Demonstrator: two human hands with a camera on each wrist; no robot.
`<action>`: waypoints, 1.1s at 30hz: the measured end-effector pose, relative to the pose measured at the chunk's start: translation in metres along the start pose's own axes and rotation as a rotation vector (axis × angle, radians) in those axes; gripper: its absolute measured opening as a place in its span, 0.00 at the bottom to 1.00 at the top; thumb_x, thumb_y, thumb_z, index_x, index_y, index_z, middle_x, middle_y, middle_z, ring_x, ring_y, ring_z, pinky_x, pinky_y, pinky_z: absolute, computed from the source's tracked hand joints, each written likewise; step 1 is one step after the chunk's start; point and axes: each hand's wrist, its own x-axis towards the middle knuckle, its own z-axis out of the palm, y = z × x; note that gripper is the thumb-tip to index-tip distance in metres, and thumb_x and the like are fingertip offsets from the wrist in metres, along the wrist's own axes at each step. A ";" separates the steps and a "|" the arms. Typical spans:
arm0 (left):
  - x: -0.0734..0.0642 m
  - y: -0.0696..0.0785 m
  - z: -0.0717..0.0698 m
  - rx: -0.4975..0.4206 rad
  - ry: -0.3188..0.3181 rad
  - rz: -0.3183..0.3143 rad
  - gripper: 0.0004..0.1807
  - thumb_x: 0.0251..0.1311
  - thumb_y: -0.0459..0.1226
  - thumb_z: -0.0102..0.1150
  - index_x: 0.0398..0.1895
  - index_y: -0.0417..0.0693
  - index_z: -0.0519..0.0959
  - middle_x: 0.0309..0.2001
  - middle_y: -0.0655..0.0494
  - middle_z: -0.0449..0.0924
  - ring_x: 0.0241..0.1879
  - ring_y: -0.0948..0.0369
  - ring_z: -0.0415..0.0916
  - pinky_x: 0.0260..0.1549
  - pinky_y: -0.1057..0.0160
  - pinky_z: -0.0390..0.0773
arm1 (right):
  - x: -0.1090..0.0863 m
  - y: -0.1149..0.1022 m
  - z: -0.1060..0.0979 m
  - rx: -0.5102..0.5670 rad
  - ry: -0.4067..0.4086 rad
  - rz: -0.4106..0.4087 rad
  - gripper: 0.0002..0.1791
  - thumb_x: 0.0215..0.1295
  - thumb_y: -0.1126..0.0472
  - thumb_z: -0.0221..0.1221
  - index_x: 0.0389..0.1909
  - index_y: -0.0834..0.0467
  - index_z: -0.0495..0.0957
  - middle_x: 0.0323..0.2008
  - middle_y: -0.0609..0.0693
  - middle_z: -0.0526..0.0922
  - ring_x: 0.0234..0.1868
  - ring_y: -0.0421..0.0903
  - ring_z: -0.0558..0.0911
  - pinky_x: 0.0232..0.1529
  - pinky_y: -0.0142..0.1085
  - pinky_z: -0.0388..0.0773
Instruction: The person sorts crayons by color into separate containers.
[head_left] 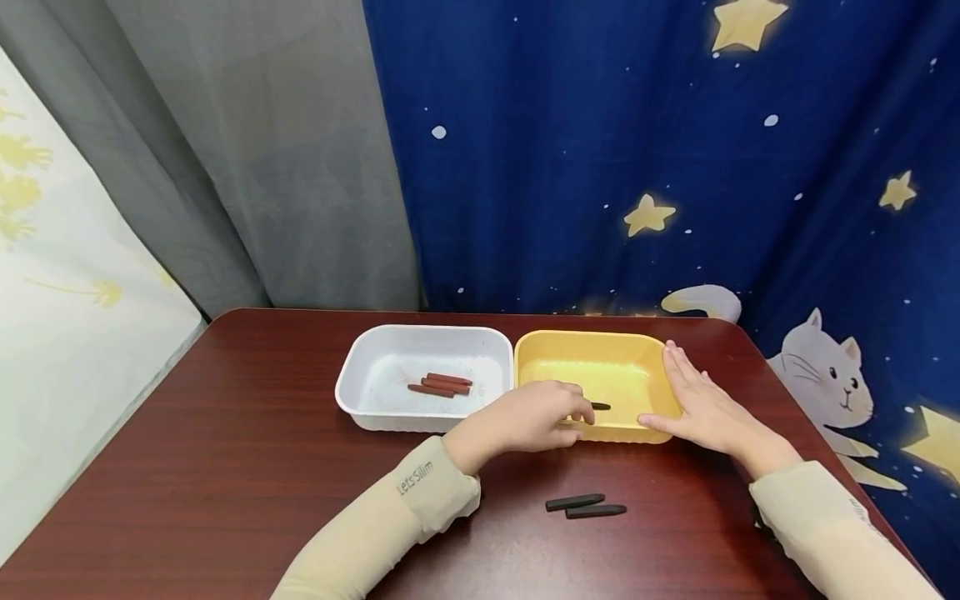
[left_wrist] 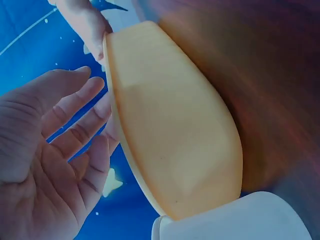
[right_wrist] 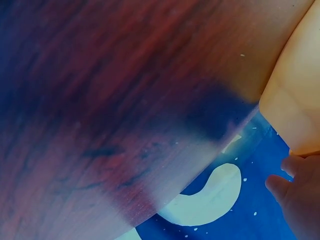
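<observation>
My left hand reaches over the near rim of a yellow basket. Its fingers are loosely bent, and the left wrist view shows a gap between the thumb and fingers with nothing visible in it. Beside those fingertips, inside the basket, a black crayon partly shows; the hand hides its other end. My right hand rests against the basket's right end, fingers straight, thumb along the near corner. Two black crayons lie side by side on the table in front of the basket.
A white basket stands to the left against the yellow one, with several red-brown crayons inside. Both are on a dark red-brown wooden table. Behind its far edge hang a grey curtain and a blue starry curtain.
</observation>
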 end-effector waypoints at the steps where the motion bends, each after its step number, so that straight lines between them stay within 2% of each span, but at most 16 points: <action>1: -0.002 0.002 0.000 0.003 0.010 0.000 0.11 0.65 0.39 0.61 0.49 0.51 0.84 0.48 0.59 0.82 0.48 0.64 0.79 0.51 0.70 0.77 | 0.000 0.000 0.000 0.002 -0.001 0.001 0.65 0.60 0.31 0.59 0.78 0.67 0.33 0.79 0.65 0.34 0.79 0.65 0.42 0.70 0.71 0.47; 7: -0.009 0.009 0.004 0.033 0.067 0.030 0.11 0.65 0.40 0.62 0.49 0.52 0.84 0.50 0.59 0.80 0.50 0.62 0.76 0.54 0.68 0.75 | 0.000 0.000 0.001 0.007 -0.007 0.003 0.65 0.61 0.31 0.59 0.78 0.67 0.33 0.79 0.65 0.34 0.79 0.64 0.41 0.70 0.71 0.46; 15: -0.012 0.019 0.008 0.080 0.053 0.107 0.11 0.65 0.40 0.61 0.49 0.52 0.84 0.46 0.60 0.81 0.47 0.63 0.75 0.51 0.71 0.74 | 0.000 0.000 -0.001 0.006 -0.002 0.002 0.65 0.60 0.31 0.59 0.78 0.68 0.33 0.79 0.64 0.33 0.79 0.64 0.41 0.70 0.70 0.46; 18: -0.011 0.020 0.013 0.087 0.022 0.141 0.12 0.66 0.40 0.61 0.50 0.52 0.84 0.46 0.61 0.81 0.47 0.64 0.75 0.52 0.71 0.74 | -0.001 0.000 0.000 0.004 0.000 -0.002 0.65 0.61 0.31 0.59 0.78 0.68 0.34 0.79 0.64 0.33 0.80 0.64 0.41 0.70 0.70 0.47; 22: -0.006 0.021 0.020 0.086 -0.072 0.167 0.13 0.65 0.41 0.61 0.51 0.51 0.84 0.46 0.62 0.83 0.46 0.68 0.77 0.50 0.74 0.74 | 0.000 0.000 -0.001 0.005 -0.002 0.001 0.65 0.61 0.31 0.59 0.78 0.68 0.33 0.79 0.65 0.33 0.80 0.64 0.40 0.70 0.70 0.47; 28: -0.003 0.023 0.028 0.040 -0.174 0.154 0.10 0.64 0.40 0.63 0.47 0.53 0.84 0.40 0.65 0.83 0.42 0.73 0.78 0.43 0.78 0.73 | -0.001 -0.001 -0.001 0.002 0.003 0.004 0.65 0.60 0.31 0.59 0.78 0.68 0.34 0.79 0.65 0.35 0.80 0.64 0.41 0.71 0.70 0.47; 33: -0.001 0.024 0.034 -0.019 -0.237 0.118 0.04 0.62 0.40 0.65 0.39 0.55 0.84 0.28 0.69 0.80 0.32 0.76 0.74 0.33 0.80 0.70 | -0.001 -0.001 0.000 0.006 0.006 -0.003 0.65 0.61 0.31 0.59 0.78 0.68 0.34 0.79 0.65 0.34 0.80 0.64 0.41 0.70 0.70 0.47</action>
